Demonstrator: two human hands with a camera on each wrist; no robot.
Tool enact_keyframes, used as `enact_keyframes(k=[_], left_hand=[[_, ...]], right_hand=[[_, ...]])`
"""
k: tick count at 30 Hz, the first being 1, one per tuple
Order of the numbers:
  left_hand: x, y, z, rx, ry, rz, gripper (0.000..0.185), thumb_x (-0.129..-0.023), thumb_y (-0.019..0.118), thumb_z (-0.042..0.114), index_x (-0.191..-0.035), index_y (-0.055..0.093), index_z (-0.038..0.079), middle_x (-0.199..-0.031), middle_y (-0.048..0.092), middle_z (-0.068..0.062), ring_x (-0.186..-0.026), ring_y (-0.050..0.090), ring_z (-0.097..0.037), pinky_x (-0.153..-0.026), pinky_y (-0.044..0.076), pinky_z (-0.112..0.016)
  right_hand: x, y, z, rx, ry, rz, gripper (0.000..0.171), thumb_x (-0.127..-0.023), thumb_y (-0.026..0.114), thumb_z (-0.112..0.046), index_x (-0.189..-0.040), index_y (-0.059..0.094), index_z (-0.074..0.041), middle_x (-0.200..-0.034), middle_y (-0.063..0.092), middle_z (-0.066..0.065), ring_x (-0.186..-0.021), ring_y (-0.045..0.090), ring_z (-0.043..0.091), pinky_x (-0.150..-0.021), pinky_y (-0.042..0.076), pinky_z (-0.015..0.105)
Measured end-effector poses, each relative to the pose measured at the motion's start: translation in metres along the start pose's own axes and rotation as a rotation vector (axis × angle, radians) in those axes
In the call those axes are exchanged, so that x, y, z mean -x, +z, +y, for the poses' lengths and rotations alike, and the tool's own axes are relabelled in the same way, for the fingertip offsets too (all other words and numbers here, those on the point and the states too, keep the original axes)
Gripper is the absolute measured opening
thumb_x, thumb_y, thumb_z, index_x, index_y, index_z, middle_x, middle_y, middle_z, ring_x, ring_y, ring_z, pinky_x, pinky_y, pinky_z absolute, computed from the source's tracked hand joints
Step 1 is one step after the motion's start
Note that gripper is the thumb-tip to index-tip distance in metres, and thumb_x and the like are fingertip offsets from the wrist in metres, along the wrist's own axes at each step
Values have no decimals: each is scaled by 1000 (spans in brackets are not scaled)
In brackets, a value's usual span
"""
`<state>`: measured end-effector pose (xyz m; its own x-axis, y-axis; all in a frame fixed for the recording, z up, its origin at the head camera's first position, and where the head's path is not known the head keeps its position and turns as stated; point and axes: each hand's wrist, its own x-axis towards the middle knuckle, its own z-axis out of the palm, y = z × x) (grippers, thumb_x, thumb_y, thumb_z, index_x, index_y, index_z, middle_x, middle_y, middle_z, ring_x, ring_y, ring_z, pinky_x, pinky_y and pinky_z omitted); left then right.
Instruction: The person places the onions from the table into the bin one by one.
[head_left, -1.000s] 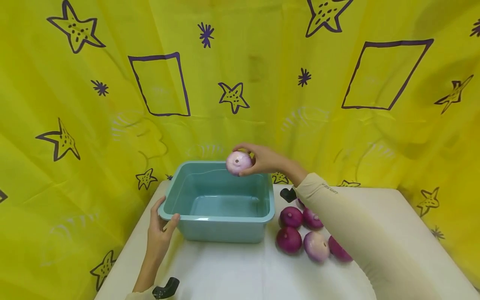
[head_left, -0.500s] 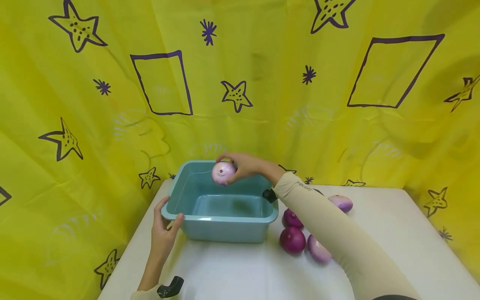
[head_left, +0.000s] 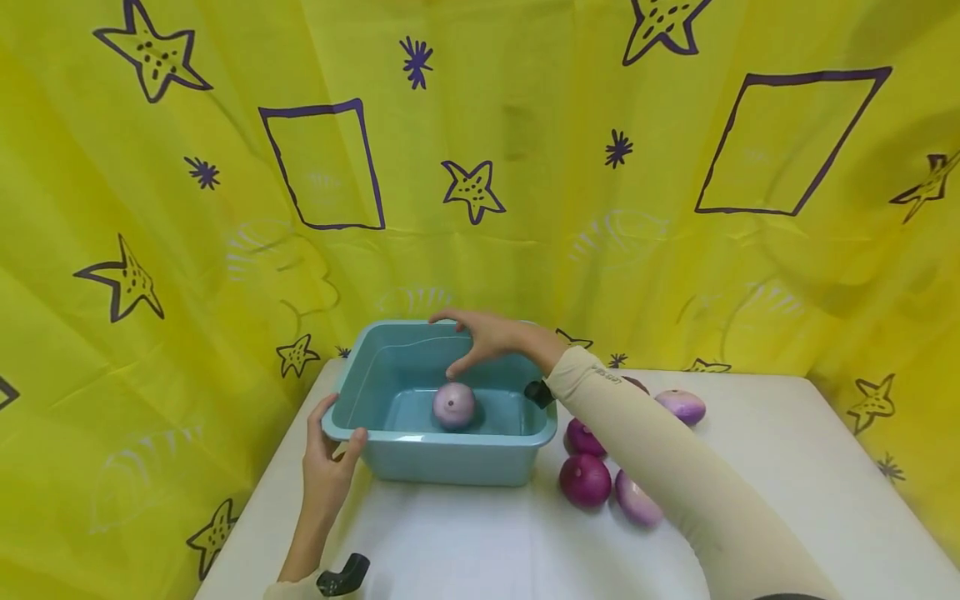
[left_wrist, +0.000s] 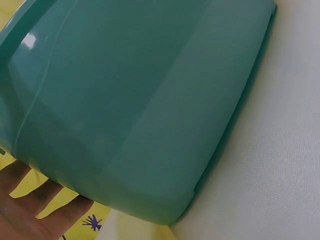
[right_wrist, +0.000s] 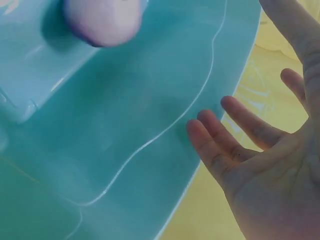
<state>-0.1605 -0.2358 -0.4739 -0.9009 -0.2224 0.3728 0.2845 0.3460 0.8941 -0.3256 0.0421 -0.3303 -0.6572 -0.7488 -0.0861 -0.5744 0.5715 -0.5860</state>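
A pale pinkish onion (head_left: 453, 406) rests on the floor of the turquoise plastic basin (head_left: 442, 460). Over the basin's back right part, my right hand (head_left: 487, 337) hovers with thumb and fingers spread, holding nothing. The right wrist view shows the same hand (right_wrist: 272, 172) apart from the onion (right_wrist: 105, 20), its fingers loosely bent. With thumb on the front rim and fingers along the left side, my left hand (head_left: 327, 475) holds the basin's near left corner. The left wrist view shows its fingers (left_wrist: 70, 212) against the outer wall.
On the white table (head_left: 457, 542), right of the basin, lie several onions, among them a dark red onion (head_left: 585, 481) and two paler ones, a near onion (head_left: 637, 500) and a far onion (head_left: 681, 407). My right sleeve (head_left: 660, 450) covers part of them. A yellow patterned curtain (head_left: 525, 250) hangs behind.
My right hand moved left over the basin with the pale onion, then let it go. The onion now sits on the basin's floor. My left hand stayed at the corner.
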Motion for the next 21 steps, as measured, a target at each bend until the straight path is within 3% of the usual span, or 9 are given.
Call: enact_keyframes(k=[11,21], left_hand=[[-2,2,-4,-16,3,6,69,-98,66,16,-157,33,21,-157,43,-14,-133,52,-45,-89,48,-13],[0,3,-3,-1,-3,17,68,-97,66,12,-157,33,19,-155,44,-15,-130,53,-44,-87,48,-10]], right_hand=[[22,-14,3,-23,-31,85,88,-84,86,-31,-157,39,-20,-154,46,14,-137,49,39,-107,47,54],[87,-39,39,-19,-53,265,84,-85,85,-28,-156,41,-16,-156,45,10,-137,47,36,-107,45,59]])
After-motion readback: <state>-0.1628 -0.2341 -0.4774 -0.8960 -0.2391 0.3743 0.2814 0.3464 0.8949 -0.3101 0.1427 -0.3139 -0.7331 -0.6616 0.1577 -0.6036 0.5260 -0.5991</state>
